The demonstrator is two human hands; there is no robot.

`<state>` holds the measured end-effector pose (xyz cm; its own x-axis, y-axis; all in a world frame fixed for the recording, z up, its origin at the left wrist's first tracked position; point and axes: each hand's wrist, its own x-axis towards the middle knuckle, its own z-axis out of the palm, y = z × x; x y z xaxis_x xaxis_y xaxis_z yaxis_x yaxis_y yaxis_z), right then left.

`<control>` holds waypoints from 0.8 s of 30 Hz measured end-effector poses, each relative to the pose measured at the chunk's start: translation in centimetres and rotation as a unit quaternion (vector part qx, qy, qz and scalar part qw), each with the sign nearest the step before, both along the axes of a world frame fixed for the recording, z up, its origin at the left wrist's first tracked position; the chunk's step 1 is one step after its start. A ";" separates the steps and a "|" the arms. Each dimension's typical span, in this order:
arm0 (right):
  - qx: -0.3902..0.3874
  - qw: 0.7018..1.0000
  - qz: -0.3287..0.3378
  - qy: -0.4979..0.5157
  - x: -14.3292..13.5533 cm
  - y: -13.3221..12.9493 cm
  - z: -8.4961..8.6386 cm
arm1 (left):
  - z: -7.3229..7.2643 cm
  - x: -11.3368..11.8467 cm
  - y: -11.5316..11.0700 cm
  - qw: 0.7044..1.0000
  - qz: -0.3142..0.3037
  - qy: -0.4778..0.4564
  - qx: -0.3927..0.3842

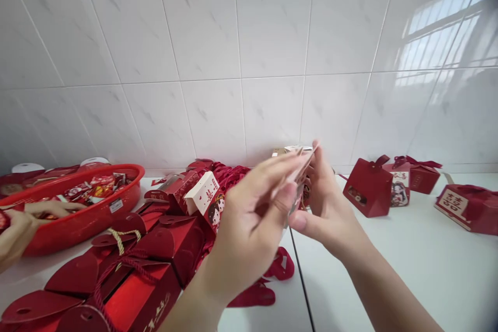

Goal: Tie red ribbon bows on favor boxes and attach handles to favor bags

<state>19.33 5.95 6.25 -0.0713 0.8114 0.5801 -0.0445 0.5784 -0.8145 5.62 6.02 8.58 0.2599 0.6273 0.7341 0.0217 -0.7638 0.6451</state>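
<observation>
Left hand: up it comes on my feed from the head view, my left hand (249, 218), raised well to the right of the red basin (89, 225), forearm slanting in from below, thumb bent, fingers stretched out side by side.
Left fingers: pinched, thumb against fingers, with the folded card caught between them!
Right hand: farther from the basin, my right hand (327, 207) leans in to face its partner, forearm running down to the lower corner, index finger pointing up, thumb reaching across.
Right fingers: curved about the card's far side, index tip by the upper edge, thumb by the lower end; whether they're closed tight, I can't tell.
Folded card: there's the folded card (300, 174), nearly edge-on and blurred, tilted between both sets of fingers, off to the basin's right.
Red basin: wrapped sweets (93, 188) inside, and a co-worker's hand (52, 209) at its near side.
Rope-handled boxes: a cluster of rope-handled boxes (136, 295), just in front of the basin and to its right.
Cartoon carton: the cartoon carton (206, 197) stands tilted, right of the basin.
Ribboned box: the ribboned box (369, 187), far right of the basin, upright on the white table (404, 259).
</observation>
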 end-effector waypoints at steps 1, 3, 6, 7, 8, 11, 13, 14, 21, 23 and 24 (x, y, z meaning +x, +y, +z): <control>-0.014 0.999 0.030 0.017 0.2 0.3 -0.1 | -0.1 0.1 -0.1 0.999 -0.043 0.025 -0.015; -0.026 0.996 0.080 0.035 0.7 1.0 -0.3 | -0.4 0.2 -0.2 0.992 -0.108 0.039 -0.044; 0.014 0.995 0.093 0.026 1.7 2.0 -0.8 | -0.8 0.0 -0.1 0.976 -0.199 0.059 -0.071; 0.032 0.995 0.091 0.016 2.0 2.2 -1.0 | -0.8 -0.2 -0.1 0.969 -0.223 0.081 -0.073; 0.049 0.995 0.091 0.006 2.4 2.4 -1.2 | -0.7 -0.4 -0.1 0.963 -0.235 0.107 -0.069; 0.092 0.990 0.110 -0.013 3.3 2.4 -1.4 | -0.3 -0.9 -0.2 0.967 -0.187 0.175 0.003; 0.103 0.987 0.119 -0.030 3.8 2.2 -1.4 | 0.1 -1.2 -0.2 0.971 -0.121 0.189 0.088; 0.107 0.986 0.123 -0.041 4.1 2.0 -1.3 | 0.3 -1.3 -0.2 0.969 -0.092 0.187 0.135; 0.127 0.982 0.096 -0.103 5.6 -0.3 -0.1 | 1.6 -2.2 -0.4 0.936 0.038 0.214 0.277; 0.132 0.983 0.056 -0.112 6.0 -1.3 0.3 | 1.7 -2.5 -0.9 0.930 0.032 0.224 0.288; 0.134 0.983 0.034 -0.119 6.2 -1.7 0.6 | 1.7 -2.6 -1.3 0.928 0.024 0.228 0.294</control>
<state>25.50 4.28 6.84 -0.2801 0.6199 0.7330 0.0838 0.7764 -0.6246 3.03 4.72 10.24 0.6099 0.1719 0.7736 0.2335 -0.9718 0.0318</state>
